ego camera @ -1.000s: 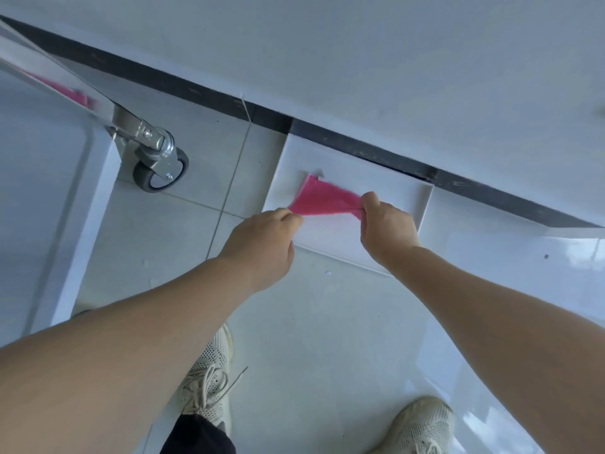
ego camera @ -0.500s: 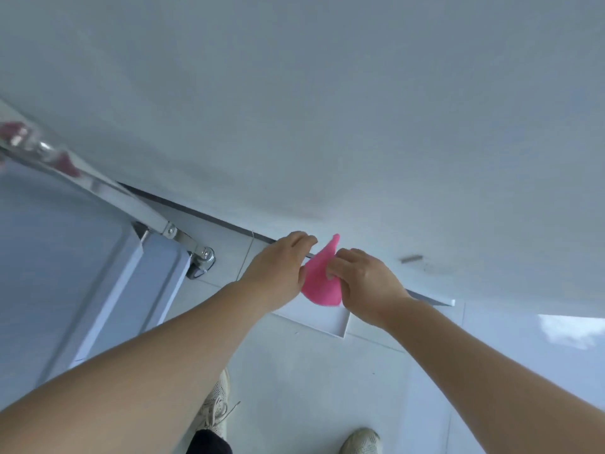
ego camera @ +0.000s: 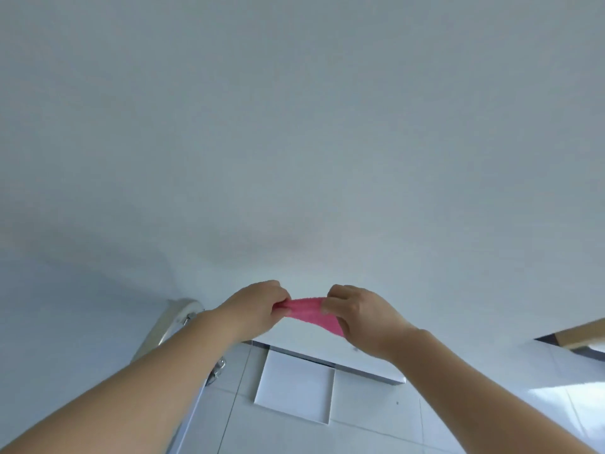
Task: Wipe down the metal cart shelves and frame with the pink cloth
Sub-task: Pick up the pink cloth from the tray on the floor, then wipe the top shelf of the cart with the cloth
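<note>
While I watch through the head camera, a pale wall [ego camera: 294,126] fills most of the view, and a strip of light floor tiles [ego camera: 376,430] runs along the bottom. A flat white tray [ego camera: 294,385] lies on those tiles against the foot of the wall. At the left, a shiny piece of the metal cart frame [ego camera: 160,329] rises at a slant, partly hidden behind the left forearm.

The 2 bare forearms reach up from the lower corners and meet near the middle. The left hand [ego camera: 253,306] has its fingers curled round 1 end of the pink cloth [ego camera: 309,309]. The right hand [ego camera: 357,314] pinches the other end between thumb and fingers.

The cloth spans the short gap between the 2 grips as a bunched band. A loose tail droops below the right palm. It is held up in front of the wall, above the tray and well apart from the cart frame, touching neither.
</note>
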